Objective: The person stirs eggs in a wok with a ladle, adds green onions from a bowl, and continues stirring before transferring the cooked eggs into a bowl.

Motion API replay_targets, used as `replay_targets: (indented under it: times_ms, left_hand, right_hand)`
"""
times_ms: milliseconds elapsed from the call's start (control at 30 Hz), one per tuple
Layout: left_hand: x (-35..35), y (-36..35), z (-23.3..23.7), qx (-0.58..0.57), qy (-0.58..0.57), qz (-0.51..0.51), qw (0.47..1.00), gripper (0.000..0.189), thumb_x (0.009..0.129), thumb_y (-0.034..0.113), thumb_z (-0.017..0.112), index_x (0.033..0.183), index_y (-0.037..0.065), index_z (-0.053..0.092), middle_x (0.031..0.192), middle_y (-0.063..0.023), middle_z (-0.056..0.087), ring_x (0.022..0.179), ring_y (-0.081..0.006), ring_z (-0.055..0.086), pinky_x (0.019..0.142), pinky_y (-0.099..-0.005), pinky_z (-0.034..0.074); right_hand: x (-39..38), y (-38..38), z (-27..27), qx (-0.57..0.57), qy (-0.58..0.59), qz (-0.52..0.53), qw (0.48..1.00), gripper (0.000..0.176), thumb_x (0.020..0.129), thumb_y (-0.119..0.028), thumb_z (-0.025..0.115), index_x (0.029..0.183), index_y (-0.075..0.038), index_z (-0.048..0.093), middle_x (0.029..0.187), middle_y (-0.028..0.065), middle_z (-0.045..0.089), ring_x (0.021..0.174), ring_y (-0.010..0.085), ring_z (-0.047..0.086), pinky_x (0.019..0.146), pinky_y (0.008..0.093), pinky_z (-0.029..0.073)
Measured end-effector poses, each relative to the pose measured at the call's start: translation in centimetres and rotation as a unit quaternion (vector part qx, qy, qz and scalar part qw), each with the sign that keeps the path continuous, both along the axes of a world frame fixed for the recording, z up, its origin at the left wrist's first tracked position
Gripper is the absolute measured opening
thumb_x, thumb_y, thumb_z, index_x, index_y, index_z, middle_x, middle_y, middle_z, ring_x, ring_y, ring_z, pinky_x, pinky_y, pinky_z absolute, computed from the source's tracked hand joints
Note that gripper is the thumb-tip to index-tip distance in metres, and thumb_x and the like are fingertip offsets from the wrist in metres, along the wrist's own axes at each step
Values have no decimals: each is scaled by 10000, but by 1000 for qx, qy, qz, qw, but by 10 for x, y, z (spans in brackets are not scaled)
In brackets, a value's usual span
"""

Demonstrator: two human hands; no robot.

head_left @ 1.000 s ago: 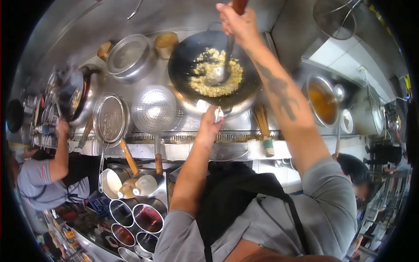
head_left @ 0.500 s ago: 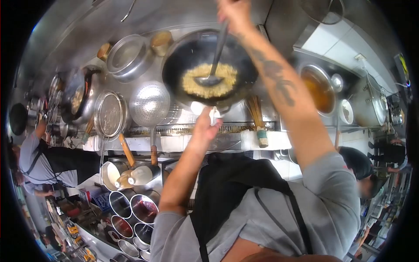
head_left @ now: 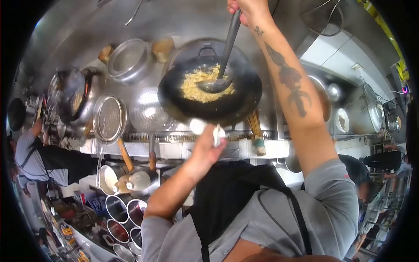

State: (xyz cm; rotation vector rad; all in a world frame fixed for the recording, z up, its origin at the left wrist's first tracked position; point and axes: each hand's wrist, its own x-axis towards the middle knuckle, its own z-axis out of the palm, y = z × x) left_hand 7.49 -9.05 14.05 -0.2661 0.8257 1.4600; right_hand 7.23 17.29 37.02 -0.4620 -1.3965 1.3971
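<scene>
A dark wok [head_left: 168, 98] holds pale yellow food in small bits, perhaps fried rice or egg [head_left: 190, 86]. My left hand [head_left: 207, 146] is closed around a folded white cloth [head_left: 198, 126] at the wok's near edge; the handle beneath is hidden. High above the far right side, my right hand [head_left: 252, 10] grips the upper end of a long-handled ladle [head_left: 229, 46]. The ladle's bowl rests among the food.
Left of the wok lie a perforated skimmer [head_left: 149, 109], a round strainer [head_left: 110, 118] and a metal pan [head_left: 127, 59]. A bamboo brush [head_left: 255, 126] stands at the right front. Several sauce pots [head_left: 117, 208] sit lower left. Another person [head_left: 46, 159] works at far left.
The wok has come nearer to me with my left hand and the cloth, baring the ring behind it. The food has spread out and shifted toward the far side. My right hand has moved right.
</scene>
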Motion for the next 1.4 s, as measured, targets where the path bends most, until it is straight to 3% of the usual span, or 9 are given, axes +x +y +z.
replay_targets:
  times_ms: [133,233,433,600,633,700,800,1000,1400]
  left_hand:
    - [-7,13,-71,-37,54,22,998,153,921,234,485,1004,121,546,854,-37,588,696,-157,546,496,-239,435]
    - [19,-37,-126,-55,70,-75,993,182,925,295,514,1029,148,536,855,-21,587,673,-159,562,502,-242,483]
    - [-46,34,-109,-34,61,8,998,181,918,242,482,1022,101,527,788,-39,579,638,-148,560,442,-238,434]
    - [-73,90,-143,-17,97,6,995,148,878,242,528,961,121,511,819,-19,556,710,-149,517,475,-279,411]
    - [-70,90,-132,-41,90,16,995,173,875,250,535,993,123,519,860,-20,556,747,-152,512,519,-289,428]
    - [-73,82,-99,-69,108,35,991,234,873,261,547,1067,133,527,963,-23,541,834,-158,497,612,-315,447]
    - [-60,26,-83,-37,212,12,977,385,874,280,566,1239,172,506,1236,-23,420,1075,-158,410,799,-364,429]
    - [-37,-144,-93,-123,263,-69,954,280,789,230,680,959,43,560,780,-65,630,552,-189,589,468,-322,494]
    - [95,-378,-245,-377,207,85,899,430,805,450,614,1004,71,571,787,-51,587,664,-181,579,435,-298,435]
  right_hand:
    - [-21,13,-107,33,-58,-56,996,258,798,-237,650,701,-31,529,528,32,516,441,126,494,405,284,382]
    - [-1,-12,-45,169,-11,-19,985,203,843,-129,551,670,-34,503,529,40,513,452,125,510,398,274,386]
    - [46,-41,55,163,143,-32,976,197,845,-157,631,738,-74,488,538,-7,468,371,99,425,333,248,349]
    - [-10,14,-85,155,-30,-29,987,196,833,-188,652,755,-42,549,563,39,541,456,121,523,430,258,402]
    - [-31,39,-119,47,-154,13,987,230,816,-222,692,766,-52,547,564,25,525,468,114,515,443,273,398]
    - [-37,43,-108,2,0,-75,997,268,802,-241,718,763,-45,540,566,16,520,470,110,500,439,264,378]
    - [-17,20,-62,48,115,-43,991,239,812,-195,704,754,-48,525,595,20,518,457,101,467,427,246,368]
    - [-52,42,-89,75,-22,-1,997,206,835,-162,665,777,-44,507,597,32,512,431,92,459,383,268,365]
    - [-51,84,-98,67,34,-18,997,203,812,-145,676,795,-14,522,585,36,502,402,100,449,360,255,333]
